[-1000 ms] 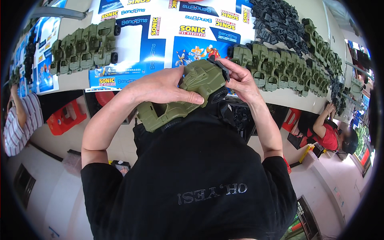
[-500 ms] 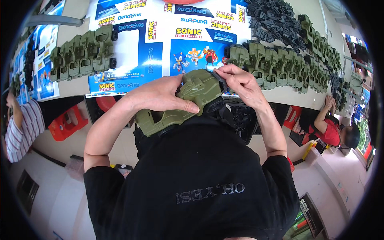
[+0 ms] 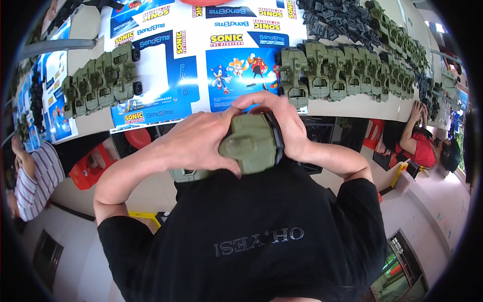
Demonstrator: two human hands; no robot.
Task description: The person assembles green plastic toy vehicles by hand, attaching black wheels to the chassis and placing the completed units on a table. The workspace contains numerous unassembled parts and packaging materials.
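An olive-green toy truck [image 3: 250, 143] is held close against my black shirt, its front end tipped up toward me. My left hand [image 3: 198, 142] grips it from the left, thumb across the near side and fingers over the far side. Curled round its right end is my right hand [image 3: 288, 123], its fingers reaching over the top to meet the left ones. A dark grey part [image 3: 276, 137] lies along that right end under my right palm. Most of the truck's rear and its wheels are hidden by my left hand and forearm.
Similar green toy trucks stand in rows at the left [image 3: 103, 80] and right [image 3: 347, 73]. A heap of dark grey plastic parts [image 3: 337, 20] lies at back right. Blue-and-white printed sheets [image 3: 193, 75] cover the table. People sit at left [image 3: 37, 173] and right [image 3: 422, 148]. A red stool [image 3: 93, 168] stands left.
The truck has tilted so its front end faces up toward me. My right hand has gone from pinching the dark part to wrapping round that end. Both hands are closer together.
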